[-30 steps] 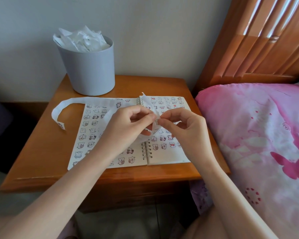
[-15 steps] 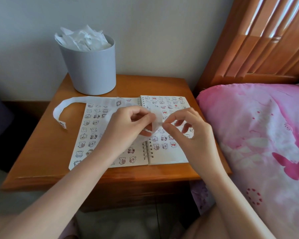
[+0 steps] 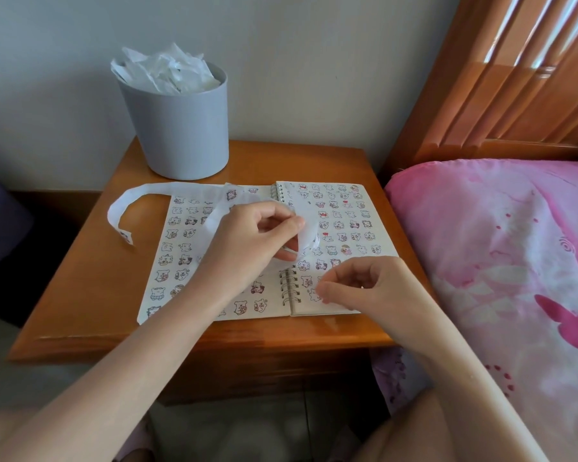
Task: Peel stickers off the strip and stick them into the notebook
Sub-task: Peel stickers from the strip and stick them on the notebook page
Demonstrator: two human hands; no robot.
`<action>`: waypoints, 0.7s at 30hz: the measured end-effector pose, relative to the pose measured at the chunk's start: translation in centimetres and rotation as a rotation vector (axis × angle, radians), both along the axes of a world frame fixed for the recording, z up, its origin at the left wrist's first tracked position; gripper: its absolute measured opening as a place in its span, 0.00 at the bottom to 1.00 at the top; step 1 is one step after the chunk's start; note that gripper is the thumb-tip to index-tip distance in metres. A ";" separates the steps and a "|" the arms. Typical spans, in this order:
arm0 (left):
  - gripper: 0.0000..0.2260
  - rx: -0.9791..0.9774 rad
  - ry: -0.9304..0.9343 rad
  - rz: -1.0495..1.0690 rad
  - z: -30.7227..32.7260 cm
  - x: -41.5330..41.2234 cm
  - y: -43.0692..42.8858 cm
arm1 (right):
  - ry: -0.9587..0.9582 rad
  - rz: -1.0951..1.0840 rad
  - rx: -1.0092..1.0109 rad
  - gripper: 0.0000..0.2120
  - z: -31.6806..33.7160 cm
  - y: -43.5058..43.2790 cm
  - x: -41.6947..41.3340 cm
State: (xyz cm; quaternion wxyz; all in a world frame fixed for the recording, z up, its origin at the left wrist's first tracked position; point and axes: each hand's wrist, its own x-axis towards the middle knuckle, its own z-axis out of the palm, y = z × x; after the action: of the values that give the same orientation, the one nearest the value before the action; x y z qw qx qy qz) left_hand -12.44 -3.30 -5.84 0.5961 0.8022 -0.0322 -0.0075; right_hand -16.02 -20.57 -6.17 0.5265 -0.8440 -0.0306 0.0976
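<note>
An open spiral notebook (image 3: pixel 377 208) lies on the wooden nightstand, both pages covered with rows of small cartoon stickers. My left hand (image 3: pixel 247 241) hovers over the spine and pinches a roll of white sticker strip (image 3: pixel 309 240). The strip's loose tail (image 3: pixel 131 201) curls off to the left across the tabletop. My right hand (image 3: pixel 364 285) rests low on the right page, fingertips pressing a small sticker (image 3: pixel 314 295) onto the paper near the spiral rings.
A grey bin (image 3: pixel 177 128) stuffed with crumpled white backing paper stands at the back of the nightstand (image 3: pixel 80 295). A pink bed cover (image 3: pixel 498 261) and wooden headboard (image 3: pixel 498 78) border the right side. The wall is close behind.
My right hand has left the strip and dropped down to the lower right page with the sticker. My left hand stays over the spine holding the strip.
</note>
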 end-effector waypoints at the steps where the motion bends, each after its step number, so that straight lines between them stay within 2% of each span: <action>1: 0.06 -0.003 0.000 0.000 0.0 0.0 0.0 | 0.002 -0.002 -0.006 0.01 0.0 0.1 0.0; 21: 0.06 -0.019 0.009 0.007 -0.1 0.1 -0.1 | -0.036 -0.055 -0.084 0.03 -0.7 0.7 0.0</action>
State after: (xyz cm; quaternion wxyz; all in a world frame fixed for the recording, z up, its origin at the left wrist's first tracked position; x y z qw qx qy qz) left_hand -12.39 -3.37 -5.90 0.6037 0.7967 -0.0270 -0.0087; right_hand -16.00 -19.89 -6.92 0.4923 -0.8676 -0.0127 0.0694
